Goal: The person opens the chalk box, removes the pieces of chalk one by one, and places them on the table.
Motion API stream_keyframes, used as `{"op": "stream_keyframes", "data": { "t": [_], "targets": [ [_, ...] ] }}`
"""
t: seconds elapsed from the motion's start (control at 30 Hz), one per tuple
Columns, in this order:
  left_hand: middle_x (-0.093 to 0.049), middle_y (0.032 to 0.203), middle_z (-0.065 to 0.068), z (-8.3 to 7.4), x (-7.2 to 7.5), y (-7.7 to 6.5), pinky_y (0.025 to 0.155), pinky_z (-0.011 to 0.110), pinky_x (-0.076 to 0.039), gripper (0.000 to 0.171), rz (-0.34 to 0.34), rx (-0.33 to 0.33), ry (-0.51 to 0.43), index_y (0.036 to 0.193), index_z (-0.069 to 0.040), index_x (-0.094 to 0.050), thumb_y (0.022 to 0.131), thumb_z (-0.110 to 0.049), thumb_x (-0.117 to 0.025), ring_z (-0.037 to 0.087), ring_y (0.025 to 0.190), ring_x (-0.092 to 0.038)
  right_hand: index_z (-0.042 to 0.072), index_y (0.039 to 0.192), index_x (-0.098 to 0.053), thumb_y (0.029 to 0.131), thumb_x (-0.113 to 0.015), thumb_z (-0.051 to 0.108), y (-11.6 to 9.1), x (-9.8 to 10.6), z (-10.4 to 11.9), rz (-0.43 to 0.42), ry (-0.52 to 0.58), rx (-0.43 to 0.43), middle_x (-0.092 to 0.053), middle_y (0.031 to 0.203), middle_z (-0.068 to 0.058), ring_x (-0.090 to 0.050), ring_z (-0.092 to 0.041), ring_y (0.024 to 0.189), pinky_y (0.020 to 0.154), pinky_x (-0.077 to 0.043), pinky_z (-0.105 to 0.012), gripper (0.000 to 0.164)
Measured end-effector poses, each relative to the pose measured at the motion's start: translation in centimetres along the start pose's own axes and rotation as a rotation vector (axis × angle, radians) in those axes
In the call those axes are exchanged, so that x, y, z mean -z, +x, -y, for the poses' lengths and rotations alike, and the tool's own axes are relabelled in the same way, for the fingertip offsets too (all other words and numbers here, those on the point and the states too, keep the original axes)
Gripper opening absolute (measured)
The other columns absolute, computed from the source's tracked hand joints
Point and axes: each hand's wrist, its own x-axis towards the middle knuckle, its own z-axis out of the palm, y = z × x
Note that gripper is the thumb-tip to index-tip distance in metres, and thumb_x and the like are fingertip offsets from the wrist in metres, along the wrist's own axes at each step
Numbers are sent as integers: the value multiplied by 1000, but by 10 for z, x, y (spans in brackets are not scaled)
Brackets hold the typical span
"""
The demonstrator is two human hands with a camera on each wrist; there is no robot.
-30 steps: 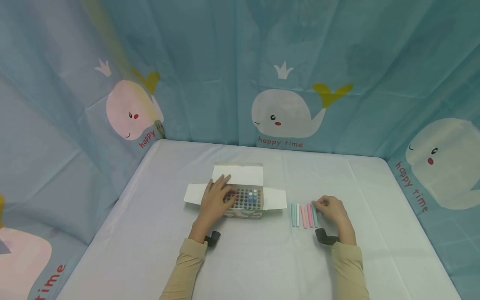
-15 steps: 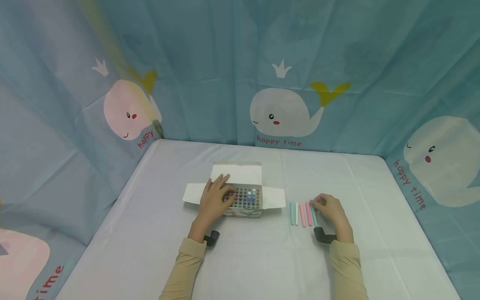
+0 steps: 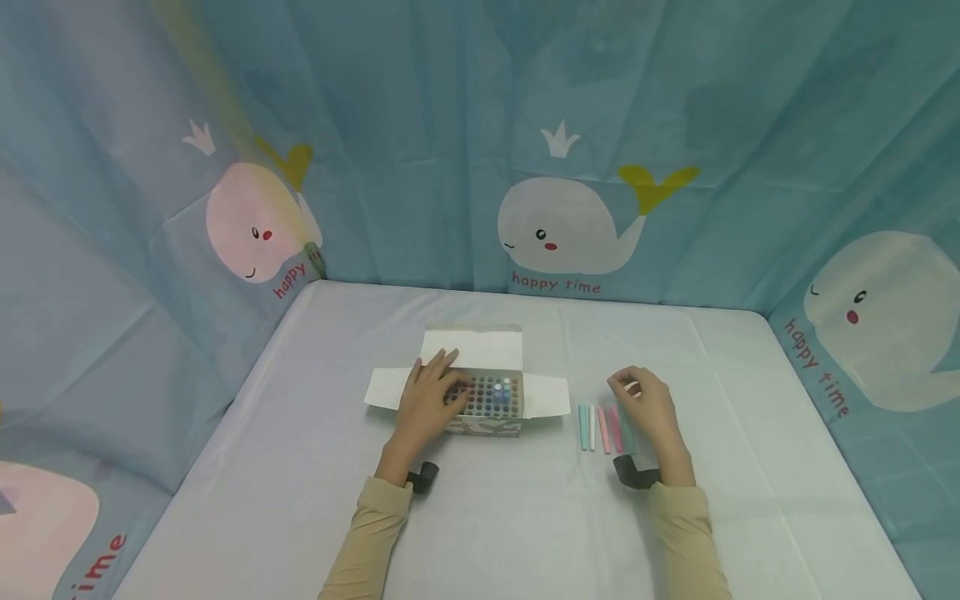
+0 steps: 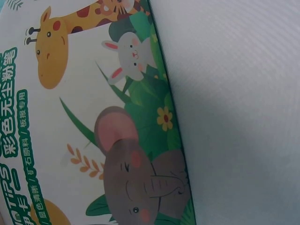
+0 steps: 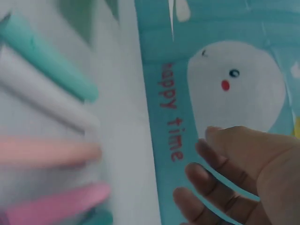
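A chalk box with animal drawings stands in the head view with its flaps folded out. Inside, a perforated insert shows rows of round holes. Two blue pieces with pale tops stick up from it. My left hand rests over the box's left part, fingers spread, thumb and forefinger bent near the holes. To the right, several chalk sticks lie side by side: teal, white, peach, pink and a partly hidden teal. Above their right end hovers my right hand, fingers loosely bent, holding nothing.
The white table meets a teal whale-print curtain at the back and sides. The box's right flap reaches toward the chalk row. A black wrist camera juts out beside the right wrist.
My right hand has left the rightmost teal chalk stick and shifted up and slightly left. That stick stays on the table. The left hand keeps its place on the box.
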Motion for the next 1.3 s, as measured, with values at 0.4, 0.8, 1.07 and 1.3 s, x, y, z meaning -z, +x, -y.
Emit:
{"op": "stream_keyframes", "data": {
  "t": [0.4,0.8,1.07,1.3],
  "targets": [
    [-34,139,-1,0,0,-1,112,39,2,14,5,6,-21,92,-27,-62,81,-35,-57,21,132,-21,15,91,-61,82,-60,25,-18,11,141,64,118,157,-57,94,2,-53,-16,85,74,-50,-35,14],
    [-34,139,-2,2,-2,-2,113,39,1,16,-2,1,-8,93,-28,-62,81,-37,-56,19,132,-21,17,81,-64,75,-68,23,-12,-34,183,60,106,428,-55,90,4,-46,-13,85,71,-45,-29,9],
    [-35,138,-2,1,-2,-1,112,40,0,17,12,2,11,94,-29,-62,80,-36,-57,20,132,-21,18,84,-69,75,-67,28,-9,-36,194,145,-15,395,-53,97,0,-43,-17,84,70,-39,-31,13],
    [-36,138,-2,2,-1,-1,112,42,-1,15,-1,-1,11,93,-29,-62,80,-36,-57,21,131,-23,22,82,-69,76,-66,30,-6,-35,200,167,-79,370,-50,96,2,-43,-16,85,72,-40,-33,11]
  ]
}}
